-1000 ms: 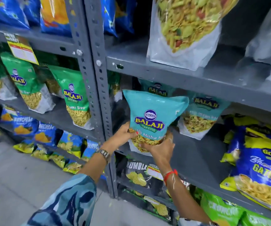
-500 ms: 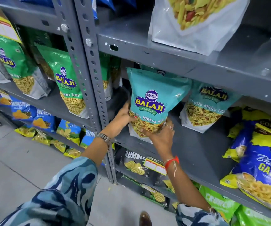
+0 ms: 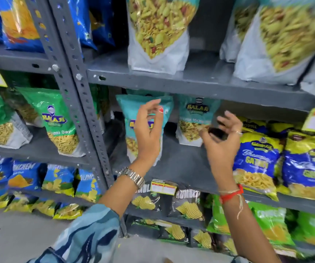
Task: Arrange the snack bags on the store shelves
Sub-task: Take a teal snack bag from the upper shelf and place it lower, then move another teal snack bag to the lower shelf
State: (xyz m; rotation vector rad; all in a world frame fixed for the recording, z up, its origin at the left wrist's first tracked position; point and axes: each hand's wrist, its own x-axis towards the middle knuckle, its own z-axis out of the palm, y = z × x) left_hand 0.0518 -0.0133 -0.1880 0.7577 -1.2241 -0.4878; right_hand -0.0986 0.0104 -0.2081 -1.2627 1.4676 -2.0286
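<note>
A teal Balaji snack bag [image 3: 131, 112] stands upright on the grey middle shelf [image 3: 181, 168], next to the shelf post. My left hand [image 3: 147, 135] hovers just in front of that bag with its fingers spread, holding nothing. My right hand [image 3: 221, 145] is raised to the right of it, fingers loosely curled and apart, in front of a second teal Balaji bag [image 3: 196, 114] that stands further back. A dark patch shows between the right thumb and fingers; I cannot tell what it is.
A perforated grey post [image 3: 80, 103] divides the racks. Green Balaji bags [image 3: 58, 118] stand in the left bay. Blue-and-yellow Gopal bags [image 3: 259, 158] fill the right of the middle shelf. White bags of mix [image 3: 158, 35] stand above, dark chip bags [image 3: 187, 204] below.
Both hands have let go of the teal bag and risen in front of it. The bag now stands alone, further back on the shelf.
</note>
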